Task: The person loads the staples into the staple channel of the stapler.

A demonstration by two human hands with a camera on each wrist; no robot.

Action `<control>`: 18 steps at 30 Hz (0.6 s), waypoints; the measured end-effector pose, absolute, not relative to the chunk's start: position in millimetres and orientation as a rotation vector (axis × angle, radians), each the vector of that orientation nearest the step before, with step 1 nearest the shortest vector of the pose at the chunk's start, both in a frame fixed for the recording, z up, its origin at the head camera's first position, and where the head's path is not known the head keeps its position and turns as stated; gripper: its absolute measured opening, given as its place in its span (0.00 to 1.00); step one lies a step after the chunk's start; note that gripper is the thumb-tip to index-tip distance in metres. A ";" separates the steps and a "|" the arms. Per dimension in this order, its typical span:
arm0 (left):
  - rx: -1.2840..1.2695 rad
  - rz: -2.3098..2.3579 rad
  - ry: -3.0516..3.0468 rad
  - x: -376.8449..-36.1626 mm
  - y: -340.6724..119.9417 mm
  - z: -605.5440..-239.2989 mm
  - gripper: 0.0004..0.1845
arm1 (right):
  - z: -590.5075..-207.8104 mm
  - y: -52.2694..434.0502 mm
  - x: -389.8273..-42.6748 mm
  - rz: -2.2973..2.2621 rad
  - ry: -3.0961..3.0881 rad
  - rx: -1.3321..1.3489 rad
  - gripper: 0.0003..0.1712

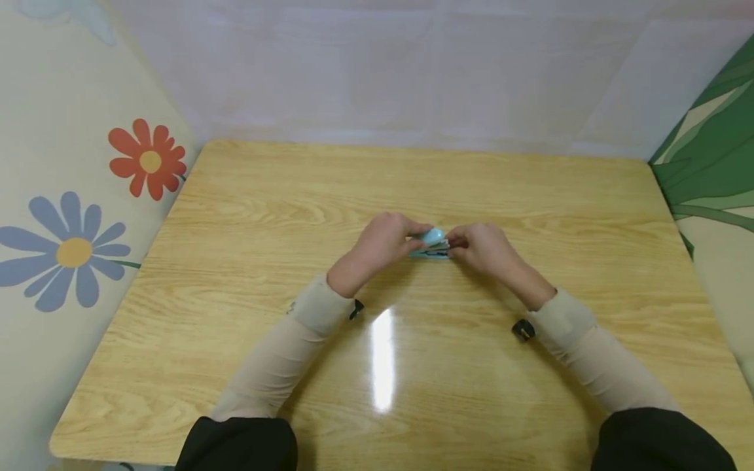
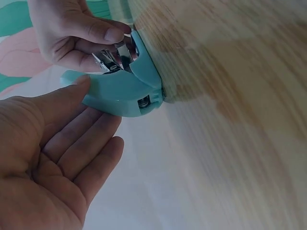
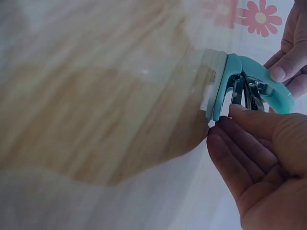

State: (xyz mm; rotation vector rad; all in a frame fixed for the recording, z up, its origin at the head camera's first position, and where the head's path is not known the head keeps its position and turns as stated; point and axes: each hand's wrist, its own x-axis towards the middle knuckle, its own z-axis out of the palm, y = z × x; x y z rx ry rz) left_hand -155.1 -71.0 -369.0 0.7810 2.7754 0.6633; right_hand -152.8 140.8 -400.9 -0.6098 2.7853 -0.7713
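Observation:
A teal stapler (image 1: pixel 434 237) rests on the table, its top cover tilted up from the base. My left hand (image 1: pixel 383 247) pinches the raised cover between thumb and fingers; in the left wrist view its thumb (image 2: pixel 79 88) lies on the teal shell. The metal staple magazine (image 3: pixel 243 91) shows between cover and base in the right wrist view. My right hand (image 1: pixel 484 250) has its thumb and fingers at the stapler's open front end, pinching near the magazine and base. Whether it also holds staples is hidden by the fingers.
The wood-grain table (image 1: pixel 253 196) stretches around both hands, with a bright light reflection (image 1: pixel 383 360) nearer the person. A pale curtain-like backdrop (image 1: pixel 377 72) stands behind the far edge. Walls with a red flower (image 1: pixel 148 160) and green leaves (image 1: pixel 715 157) flank the sides.

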 end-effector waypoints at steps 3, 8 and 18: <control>0.783 0.611 2.793 -155.6 -70.5 -369.5 0.19 | -400.0 139.3 -151.7 -0.738 2.815 -0.588 0.14; 0.812 0.502 2.816 -157.0 -65.5 -368.4 0.19 | -399.3 138.3 -150.2 -0.736 2.832 -0.543 0.13; 0.905 0.340 2.850 -157.7 -57.4 -372.1 0.17 | -402.0 139.5 -148.7 -0.737 2.877 -0.607 0.12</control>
